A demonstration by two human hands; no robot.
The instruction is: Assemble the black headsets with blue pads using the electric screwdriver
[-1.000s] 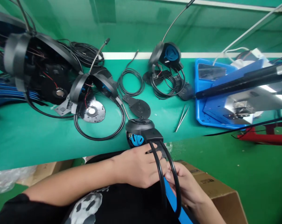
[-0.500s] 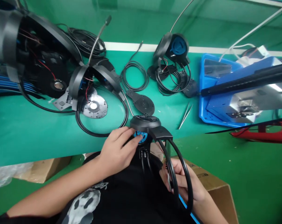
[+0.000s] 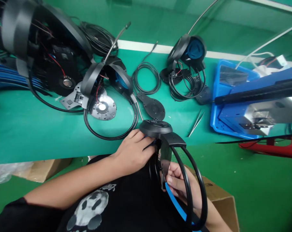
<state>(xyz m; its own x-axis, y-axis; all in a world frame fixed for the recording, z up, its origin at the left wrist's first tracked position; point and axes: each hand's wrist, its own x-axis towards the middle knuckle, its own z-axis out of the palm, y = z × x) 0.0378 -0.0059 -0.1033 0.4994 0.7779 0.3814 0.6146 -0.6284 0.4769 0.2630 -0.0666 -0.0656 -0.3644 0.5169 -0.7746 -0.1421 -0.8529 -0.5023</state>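
Observation:
My left hand (image 3: 136,151) is closed on the lower side of a black headset (image 3: 155,128) at the table's near edge, its fingers under the round ear cup. Two black tube bands (image 3: 189,183) of this headset curve down in front of my right hand (image 3: 183,182). Pinched between that hand's thumb and fingers is a headband strip (image 3: 175,201) with a blue face, near its dark flat end piece (image 3: 165,161). The left fingertips are hidden behind the ear cup.
Further headsets with opened ear cups (image 3: 103,108) (image 3: 194,48) lie on the green table. A coiled cable (image 3: 147,91), a black cover plate (image 3: 152,106) and tweezers (image 3: 196,124) are nearby. A blue tray (image 3: 216,112) stands right; a cardboard box (image 3: 223,199) is below.
My left fingers have moved right and further beneath the ear cup, covering its blue inside. My right hand has brought the strip's end up and left, nearer the ear cup. The view has shifted slightly.

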